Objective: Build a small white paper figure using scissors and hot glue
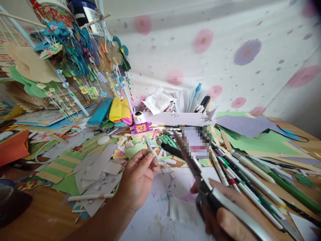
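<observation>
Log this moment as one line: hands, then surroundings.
left hand: pinching slim piece | right hand: holding scissors | below: stained paper | behind: white box

The scissors [204,184] are smooth, shiny metal. The table [47,214] is wood, a bit shiny. The green sheet [265,144] is dull paper. The box [175,118] looks like smooth card. The pens [258,182] look like slick plastic. The flowery wall sheet [163,50] is wrinkly; cloth or plastic, I cannot tell.
</observation>
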Action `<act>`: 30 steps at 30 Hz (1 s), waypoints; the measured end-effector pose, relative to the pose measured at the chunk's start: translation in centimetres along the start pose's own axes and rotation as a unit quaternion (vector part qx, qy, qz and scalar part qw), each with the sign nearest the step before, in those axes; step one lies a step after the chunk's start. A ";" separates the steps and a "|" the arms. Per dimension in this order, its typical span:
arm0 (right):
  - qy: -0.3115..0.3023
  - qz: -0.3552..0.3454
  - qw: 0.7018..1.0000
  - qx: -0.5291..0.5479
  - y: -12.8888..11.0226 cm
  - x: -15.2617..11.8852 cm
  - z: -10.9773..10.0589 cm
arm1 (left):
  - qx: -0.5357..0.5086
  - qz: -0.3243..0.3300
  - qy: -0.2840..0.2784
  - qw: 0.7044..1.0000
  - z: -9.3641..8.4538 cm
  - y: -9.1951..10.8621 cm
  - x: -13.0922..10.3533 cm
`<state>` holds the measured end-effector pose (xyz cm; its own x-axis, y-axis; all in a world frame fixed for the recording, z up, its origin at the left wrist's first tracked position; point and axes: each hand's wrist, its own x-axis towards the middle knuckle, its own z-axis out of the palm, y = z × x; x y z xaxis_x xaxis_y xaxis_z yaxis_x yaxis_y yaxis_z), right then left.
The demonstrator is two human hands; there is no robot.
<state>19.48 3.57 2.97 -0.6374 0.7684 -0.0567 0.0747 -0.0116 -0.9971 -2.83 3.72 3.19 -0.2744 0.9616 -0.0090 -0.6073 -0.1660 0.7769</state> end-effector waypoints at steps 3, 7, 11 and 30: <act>0.165 0.005 0.965 -0.204 -1.7 1.1 -4.2 | 0.050 -0.010 -0.022 0.998 -0.6 -0.4 0.1; 0.375 0.100 0.778 -0.493 -1.0 2.3 -11.5 | 0.222 0.037 -0.063 0.972 -1.4 -1.1 0.0; 0.356 0.185 0.707 -0.582 1.2 2.7 -16.0 | 0.427 0.107 -0.129 0.888 -1.5 -1.4 -0.3; 0.268 -0.095 0.852 -0.440 0.8 3.3 -9.6 | 0.515 0.262 -0.160 0.800 -0.5 -2.4 -0.4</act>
<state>24.76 12.25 2.42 -0.2783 0.8871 0.3682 0.7048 0.4491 -0.5492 -1.61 3.59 0.97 0.0145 0.8525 0.5225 0.5108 -0.4555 0.7291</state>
